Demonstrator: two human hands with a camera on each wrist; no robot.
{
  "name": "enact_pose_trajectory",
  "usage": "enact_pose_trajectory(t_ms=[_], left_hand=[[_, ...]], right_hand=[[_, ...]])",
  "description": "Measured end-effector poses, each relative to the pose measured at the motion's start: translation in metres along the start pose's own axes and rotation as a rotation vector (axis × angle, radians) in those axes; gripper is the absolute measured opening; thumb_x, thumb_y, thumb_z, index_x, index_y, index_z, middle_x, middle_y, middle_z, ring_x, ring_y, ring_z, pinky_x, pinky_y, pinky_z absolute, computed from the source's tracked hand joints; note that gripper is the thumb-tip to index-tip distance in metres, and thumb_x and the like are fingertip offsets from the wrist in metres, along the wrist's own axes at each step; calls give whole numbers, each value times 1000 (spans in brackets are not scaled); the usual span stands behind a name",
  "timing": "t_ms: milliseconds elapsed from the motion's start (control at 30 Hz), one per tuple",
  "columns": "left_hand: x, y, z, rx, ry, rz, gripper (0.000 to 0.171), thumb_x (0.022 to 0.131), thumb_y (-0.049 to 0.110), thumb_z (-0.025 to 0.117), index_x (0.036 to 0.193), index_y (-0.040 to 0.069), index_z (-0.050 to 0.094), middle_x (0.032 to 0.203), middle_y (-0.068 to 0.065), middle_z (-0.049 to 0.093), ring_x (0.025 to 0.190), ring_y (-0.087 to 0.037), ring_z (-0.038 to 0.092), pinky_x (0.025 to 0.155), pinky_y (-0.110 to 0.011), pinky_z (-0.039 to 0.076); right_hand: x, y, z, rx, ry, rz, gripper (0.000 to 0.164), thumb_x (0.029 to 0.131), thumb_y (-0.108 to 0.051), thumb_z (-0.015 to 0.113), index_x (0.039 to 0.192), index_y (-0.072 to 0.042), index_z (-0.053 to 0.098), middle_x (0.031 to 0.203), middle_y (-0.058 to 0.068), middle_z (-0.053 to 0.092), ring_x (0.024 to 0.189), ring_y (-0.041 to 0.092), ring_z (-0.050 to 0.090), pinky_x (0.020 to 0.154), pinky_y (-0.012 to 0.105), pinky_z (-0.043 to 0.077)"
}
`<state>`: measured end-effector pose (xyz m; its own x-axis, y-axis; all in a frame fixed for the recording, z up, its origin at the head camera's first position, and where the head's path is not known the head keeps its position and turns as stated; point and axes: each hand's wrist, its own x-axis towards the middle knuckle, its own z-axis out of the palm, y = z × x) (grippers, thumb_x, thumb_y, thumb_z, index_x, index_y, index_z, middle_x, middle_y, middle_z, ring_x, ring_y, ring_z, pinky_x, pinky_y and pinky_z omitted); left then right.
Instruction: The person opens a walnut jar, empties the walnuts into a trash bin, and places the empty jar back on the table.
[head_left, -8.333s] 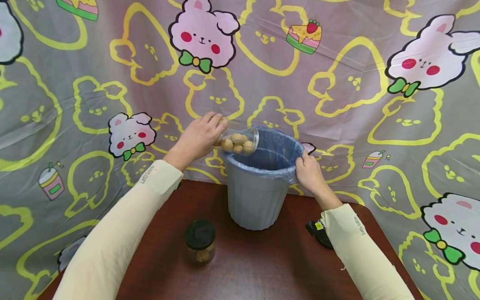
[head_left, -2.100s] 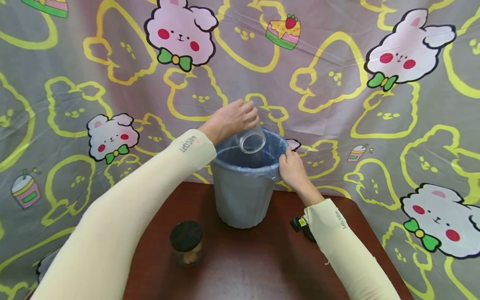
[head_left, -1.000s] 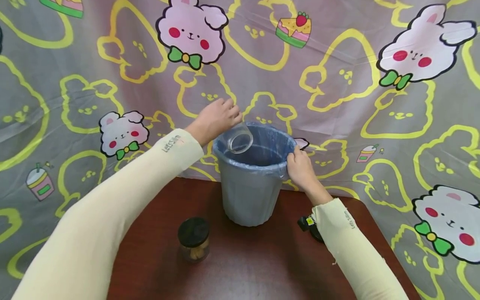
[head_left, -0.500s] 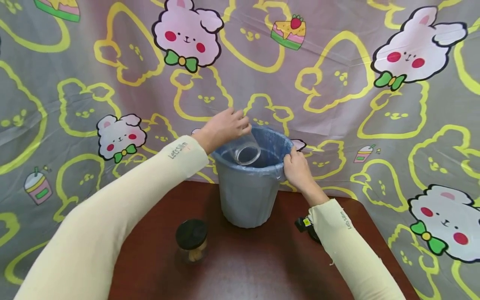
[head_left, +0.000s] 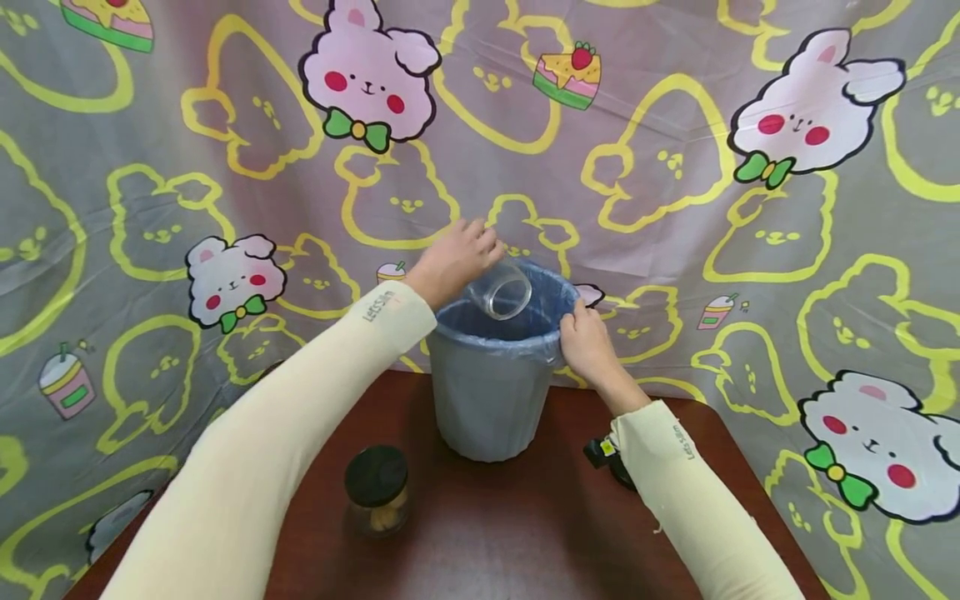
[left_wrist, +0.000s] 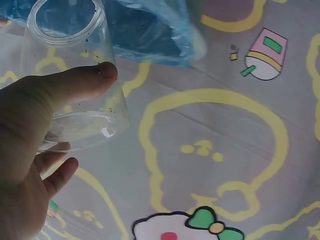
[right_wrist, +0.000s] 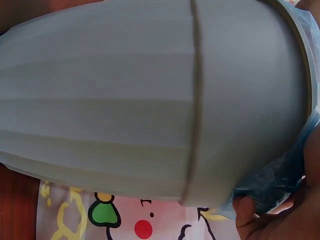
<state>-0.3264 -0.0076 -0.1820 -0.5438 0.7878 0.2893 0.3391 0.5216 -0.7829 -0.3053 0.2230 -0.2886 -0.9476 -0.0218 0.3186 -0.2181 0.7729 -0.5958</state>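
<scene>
The left hand [head_left: 461, 257] holds a clear round jar [head_left: 489, 287], tilted, between thumb and fingers; the right hand [head_left: 588, 340] grips a blue plastic liner [head_left: 551, 300] with curled fingers

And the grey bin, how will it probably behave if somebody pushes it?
The grey bin may tip if pushed high up, because it narrows toward its base. Its ribbed wall looks like plastic, so it is probably stiff. The blue liner looks thin and wrinkled, so it could slip a little under the right hand.
</scene>
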Motion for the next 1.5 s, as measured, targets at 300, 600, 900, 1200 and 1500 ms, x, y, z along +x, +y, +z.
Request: enact_pose_trajectory(t_ms=[300, 600, 900, 1200, 1500], left_hand=[[-22, -16, 9, -74, 17, -78, 42, 89, 3, 63, 128, 5, 50, 119, -14, 53, 109, -31, 51, 88, -40, 44], [-51, -25, 26, -447, -41, -249, 78, 71, 21, 82, 134, 3, 41, 131, -17, 47, 120, -37, 43, 95, -49, 38], [-69, -14, 46, -784, -56, -468, 106, 64, 38, 85, 144, 0, 27, 141, -20, 38, 127, -36, 37, 103, -48, 33], [-81, 3, 54, -1192, 64, -690, 103, 65, 36, 86, 145, 6, 29, 142, -12, 39, 129, -29, 36, 102, -44, 34], [-95, 7, 63, -1547, 177, -815, 105, 67, 31, 86, 148, 13, 23, 142, -7, 39, 130, -25, 36, 101, -42, 37]], right_hand=[[0, 6, -7, -16, -15, 7, 56, 101, -22, 22, 145, 11, 12, 147, 34, 19, 136, 43, 19, 109, 51, 18], [1, 8, -10, -20, -20, 8, 57, 100, -23, 21, 145, 12, 11, 147, 34, 18, 136, 43, 18, 108, 52, 18], [1, 7, -7, -26, -23, 16, 56, 100, -22, 21, 145, 11, 11, 147, 34, 18, 136, 44, 18, 109, 52, 17], [0, 4, -3, -23, -19, 3, 56, 101, -21, 22, 145, 11, 10, 147, 34, 18, 136, 43, 18, 109, 51, 17], [1, -2, -2, -10, -40, -1, 56, 101, -22, 20, 145, 10, 8, 148, 33, 15, 137, 42, 15, 109, 52, 16]])
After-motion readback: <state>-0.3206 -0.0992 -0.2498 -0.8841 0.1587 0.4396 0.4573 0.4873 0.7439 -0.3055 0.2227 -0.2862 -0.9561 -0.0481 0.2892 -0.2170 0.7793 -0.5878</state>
